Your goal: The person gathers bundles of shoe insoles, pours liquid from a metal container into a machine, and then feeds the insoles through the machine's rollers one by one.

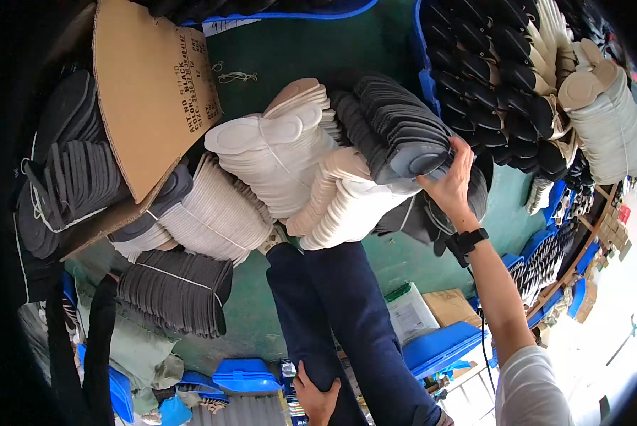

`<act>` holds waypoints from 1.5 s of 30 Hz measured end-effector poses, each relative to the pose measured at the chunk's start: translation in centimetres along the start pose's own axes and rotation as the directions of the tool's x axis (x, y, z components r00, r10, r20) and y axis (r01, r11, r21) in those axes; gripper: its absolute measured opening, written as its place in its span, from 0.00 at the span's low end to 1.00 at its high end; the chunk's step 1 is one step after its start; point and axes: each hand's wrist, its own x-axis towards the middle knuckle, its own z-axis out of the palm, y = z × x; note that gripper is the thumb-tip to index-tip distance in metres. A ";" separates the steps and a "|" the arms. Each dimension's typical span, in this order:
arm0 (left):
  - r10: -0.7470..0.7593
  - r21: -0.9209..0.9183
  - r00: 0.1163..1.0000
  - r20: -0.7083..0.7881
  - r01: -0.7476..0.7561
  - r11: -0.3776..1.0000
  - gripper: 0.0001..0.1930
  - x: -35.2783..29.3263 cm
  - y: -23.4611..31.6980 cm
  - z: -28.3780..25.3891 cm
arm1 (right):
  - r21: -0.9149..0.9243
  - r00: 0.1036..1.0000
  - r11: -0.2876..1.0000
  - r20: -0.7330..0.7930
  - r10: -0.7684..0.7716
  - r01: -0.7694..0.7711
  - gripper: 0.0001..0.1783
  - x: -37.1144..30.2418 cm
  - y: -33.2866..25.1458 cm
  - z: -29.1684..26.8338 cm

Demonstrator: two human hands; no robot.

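My right hand (448,182) is closed around the near end of a stack of dark grey insoles (404,117). Its thumb lies by the front insole and its fingers bend round the right edge. White and beige insoles (357,206) lean just in front of that stack, close to my knees. To their left sits a tied bundle of white insoles (272,145). Low in the picture my left hand (316,399) rests on my dark trouser leg (301,334), fingers apart, holding nothing.
On the left an open cardboard box (148,92) contains black insoles (84,177). A tied white bundle (208,213) and a tied dark bundle (173,291) lie nearby on the green floor (251,312). Blue bins (426,78) with black shoe parts stand at the far right.
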 end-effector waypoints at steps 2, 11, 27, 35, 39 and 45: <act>-0.022 0.061 1.000 0.004 0.021 0.998 0.49 0.1 0.2 -0.2 | 0.005 1.000 1.000 -0.013 0.025 -0.024 0.50 -0.6 0.3 -0.1; 0.023 0.062 0.999 -0.032 -0.021 0.998 0.47 0.1 -0.4 -0.1 | 0.007 1.000 1.000 -0.028 0.006 -0.006 0.50 -0.7 0.7 -0.2; 0.073 0.023 0.984 -0.163 -0.070 0.997 0.48 0.2 -3.9 0.5 | -0.188 0.965 0.980 0.263 -0.014 0.065 0.53 5.6 1.0 -0.7; -0.180 -0.870 0.982 -0.065 0.033 0.493 0.54 6.9 -11.2 -3.1 | -0.233 0.986 0.959 0.087 -0.142 0.159 0.45 5.9 -0.9 -6.5; -0.187 -0.876 0.942 -0.278 -0.168 0.453 0.55 10.6 -12.8 -7.5 | -0.130 0.999 0.991 0.024 -0.023 0.026 0.44 3.2 -0.9 -13.3; -0.125 -0.872 0.952 -0.281 -0.199 0.447 0.51 10.4 -12.7 -7.6 | -0.095 0.995 0.993 -0.086 0.057 -0.065 0.48 -5.4 -4.4 -22.0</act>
